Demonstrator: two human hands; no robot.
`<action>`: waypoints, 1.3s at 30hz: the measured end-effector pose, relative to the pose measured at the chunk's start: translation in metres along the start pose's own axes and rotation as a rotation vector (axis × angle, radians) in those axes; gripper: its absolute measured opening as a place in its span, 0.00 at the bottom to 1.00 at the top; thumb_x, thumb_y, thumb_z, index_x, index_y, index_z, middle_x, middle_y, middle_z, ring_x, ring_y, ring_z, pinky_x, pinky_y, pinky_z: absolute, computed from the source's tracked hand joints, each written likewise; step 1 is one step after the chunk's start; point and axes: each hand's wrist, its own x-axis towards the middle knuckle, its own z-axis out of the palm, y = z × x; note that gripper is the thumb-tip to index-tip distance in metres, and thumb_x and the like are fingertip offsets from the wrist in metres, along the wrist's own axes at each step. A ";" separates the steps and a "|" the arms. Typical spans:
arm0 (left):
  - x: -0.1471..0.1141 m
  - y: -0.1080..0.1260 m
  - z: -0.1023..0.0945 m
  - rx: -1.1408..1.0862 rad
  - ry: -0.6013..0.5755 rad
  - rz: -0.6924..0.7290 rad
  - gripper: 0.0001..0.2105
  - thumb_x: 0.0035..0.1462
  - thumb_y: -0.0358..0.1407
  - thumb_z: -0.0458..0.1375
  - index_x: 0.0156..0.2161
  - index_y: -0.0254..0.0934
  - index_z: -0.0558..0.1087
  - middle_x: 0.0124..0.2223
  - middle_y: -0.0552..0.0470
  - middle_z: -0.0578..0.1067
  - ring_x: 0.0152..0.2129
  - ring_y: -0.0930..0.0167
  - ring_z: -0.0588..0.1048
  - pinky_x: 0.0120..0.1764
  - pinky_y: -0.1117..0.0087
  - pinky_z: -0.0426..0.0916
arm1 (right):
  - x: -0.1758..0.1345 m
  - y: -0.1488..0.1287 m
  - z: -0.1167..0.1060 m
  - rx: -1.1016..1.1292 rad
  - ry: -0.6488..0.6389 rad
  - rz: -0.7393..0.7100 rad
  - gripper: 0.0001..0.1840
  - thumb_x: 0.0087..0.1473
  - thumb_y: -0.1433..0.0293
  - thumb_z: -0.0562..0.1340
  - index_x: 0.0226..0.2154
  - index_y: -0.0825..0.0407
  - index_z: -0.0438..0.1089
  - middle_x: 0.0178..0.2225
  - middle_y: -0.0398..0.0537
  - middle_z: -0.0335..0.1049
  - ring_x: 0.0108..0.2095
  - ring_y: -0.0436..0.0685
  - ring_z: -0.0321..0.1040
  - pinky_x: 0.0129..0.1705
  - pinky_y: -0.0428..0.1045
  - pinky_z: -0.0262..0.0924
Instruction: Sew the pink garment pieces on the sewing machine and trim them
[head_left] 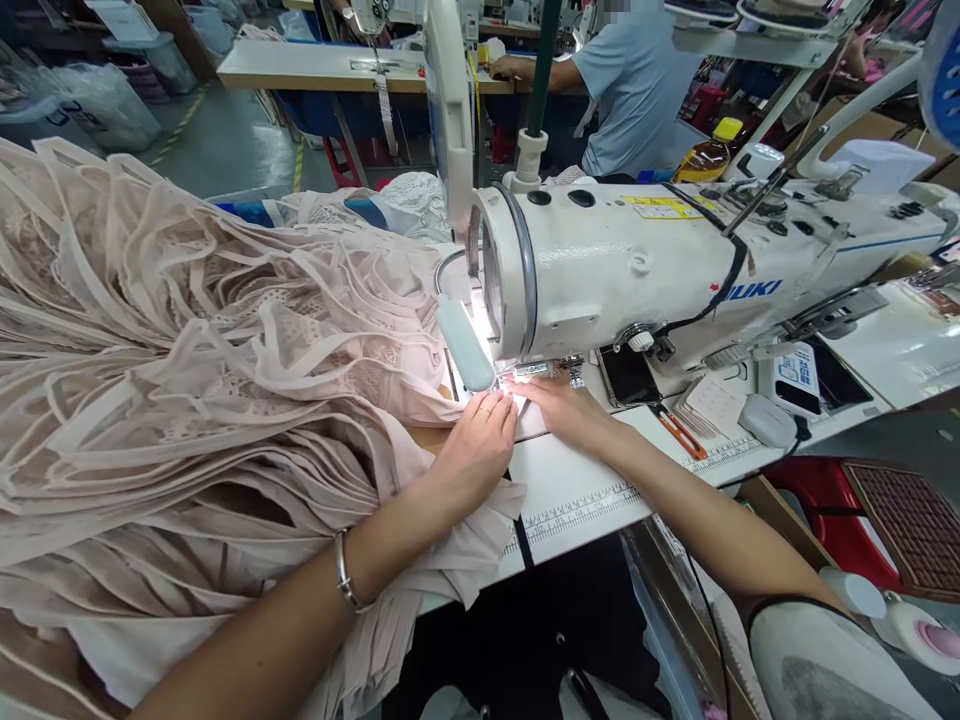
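My left hand (480,438) is by the needle area of a white sewing machine (600,270), fingers together and pressed down on a beige lace-trimmed garment (420,395). My right hand (561,408) reaches in from the other side, its fingertips close to the left ones and closed at the garment's edge. The needle and presser foot are mostly hidden behind a grey-green lamp (465,345) that lights the spot. A large heap of similar beige garments (187,330) spreads over the left side, in layers with straps and lace showing.
On the white table (585,490) lie a phone (628,376), an orange cutter (681,432), a stack of cards (716,405) and a grey mouse-shaped object (769,420). A printed ruler runs along the front edge. Across the aisle a person in a blue shirt (637,90) sits at another table.
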 end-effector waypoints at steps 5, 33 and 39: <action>0.000 0.000 -0.001 -0.007 -0.033 -0.018 0.20 0.61 0.19 0.44 0.53 0.22 0.72 0.54 0.35 0.76 0.52 0.59 0.74 0.60 0.55 0.63 | 0.002 -0.006 0.000 -0.046 -0.006 0.002 0.26 0.66 0.73 0.47 0.60 0.47 0.68 0.60 0.50 0.69 0.57 0.62 0.68 0.61 0.61 0.61; -0.002 -0.001 -0.002 0.007 -0.030 -0.080 0.21 0.63 0.21 0.45 0.59 0.26 0.67 0.58 0.35 0.73 0.55 0.57 0.70 0.58 0.53 0.60 | 0.003 -0.008 0.001 -0.145 -0.049 0.045 0.29 0.63 0.76 0.48 0.63 0.43 0.63 0.59 0.48 0.69 0.50 0.62 0.69 0.48 0.54 0.64; -0.001 -0.035 -0.014 -0.058 -0.104 -0.087 0.15 0.65 0.22 0.45 0.37 0.34 0.73 0.37 0.46 0.77 0.37 0.63 0.73 0.49 0.58 0.65 | -0.001 -0.009 0.006 -0.198 0.044 0.026 0.24 0.58 0.79 0.51 0.51 0.50 0.74 0.50 0.52 0.75 0.45 0.61 0.69 0.41 0.52 0.62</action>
